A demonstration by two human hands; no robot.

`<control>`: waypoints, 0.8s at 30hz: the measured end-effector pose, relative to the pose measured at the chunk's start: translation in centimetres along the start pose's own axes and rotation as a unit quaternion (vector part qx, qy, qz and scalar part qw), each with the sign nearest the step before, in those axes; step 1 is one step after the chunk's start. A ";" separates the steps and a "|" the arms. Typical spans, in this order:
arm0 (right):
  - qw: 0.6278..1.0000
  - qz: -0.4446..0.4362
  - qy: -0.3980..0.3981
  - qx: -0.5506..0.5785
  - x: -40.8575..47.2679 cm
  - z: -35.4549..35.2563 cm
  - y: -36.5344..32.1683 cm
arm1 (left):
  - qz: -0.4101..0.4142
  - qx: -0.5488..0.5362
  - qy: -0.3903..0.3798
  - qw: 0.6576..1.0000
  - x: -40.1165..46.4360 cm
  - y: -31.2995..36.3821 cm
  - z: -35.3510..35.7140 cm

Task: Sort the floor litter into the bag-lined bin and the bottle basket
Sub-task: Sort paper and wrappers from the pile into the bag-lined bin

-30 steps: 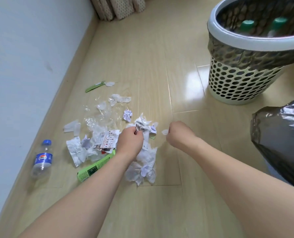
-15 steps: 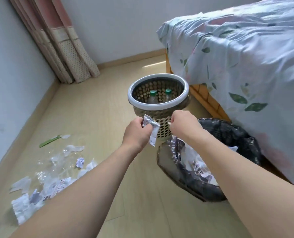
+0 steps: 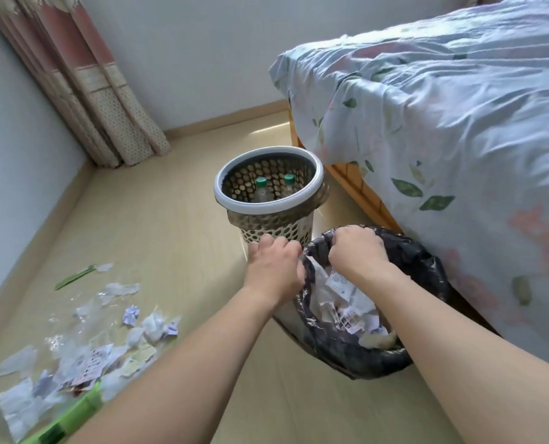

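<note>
While light, crumpled paper scraps (image 3: 84,363) litter the floor well left of the bag-lined bin (image 3: 426,261), both curled hands hover at its rim; whether the left hand (image 3: 274,264) or right hand (image 3: 358,251) grips anything, I cannot tell. Such soft paper probably bunches easily when pinched at a crease, while behind the bin the bottle basket (image 3: 268,205) holds two bottles.

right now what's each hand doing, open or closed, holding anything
Left hand: fingers curled at the bag-lined bin rim; contents cannot be told.
Right hand: curled over the bin; contents cannot be told.

Glossy bin bag (image 3: 426,261), crumpled paper litter (image 3: 132,315)
</note>
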State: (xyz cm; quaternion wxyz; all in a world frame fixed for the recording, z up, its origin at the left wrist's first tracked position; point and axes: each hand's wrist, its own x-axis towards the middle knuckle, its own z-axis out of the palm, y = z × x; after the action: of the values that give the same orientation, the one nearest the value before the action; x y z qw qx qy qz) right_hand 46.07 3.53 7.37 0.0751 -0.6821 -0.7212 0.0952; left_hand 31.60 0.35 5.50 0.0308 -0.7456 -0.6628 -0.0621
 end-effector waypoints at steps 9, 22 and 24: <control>0.978 -0.208 0.015 0.010 -2.4 4.5 -17.9 | -0.177 -0.014 -0.021 0.984 -6.6 -20.6 -4.1; 0.941 -0.217 -0.257 0.030 -12.3 18.0 -40.9 | -0.349 -0.172 -0.128 0.912 -25.8 -47.1 3.4; 0.941 -0.202 -0.270 0.012 -12.8 19.5 -42.8 | -0.362 -0.190 -0.124 0.904 -26.9 -49.4 4.8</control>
State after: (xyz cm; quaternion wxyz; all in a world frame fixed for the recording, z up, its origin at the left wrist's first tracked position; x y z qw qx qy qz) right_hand 0.66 -12.14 -1.01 -0.0969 -0.4701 -0.8356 0.2672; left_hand -20.22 -19.65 -4.67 -0.2182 -0.4475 -0.8614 -0.1008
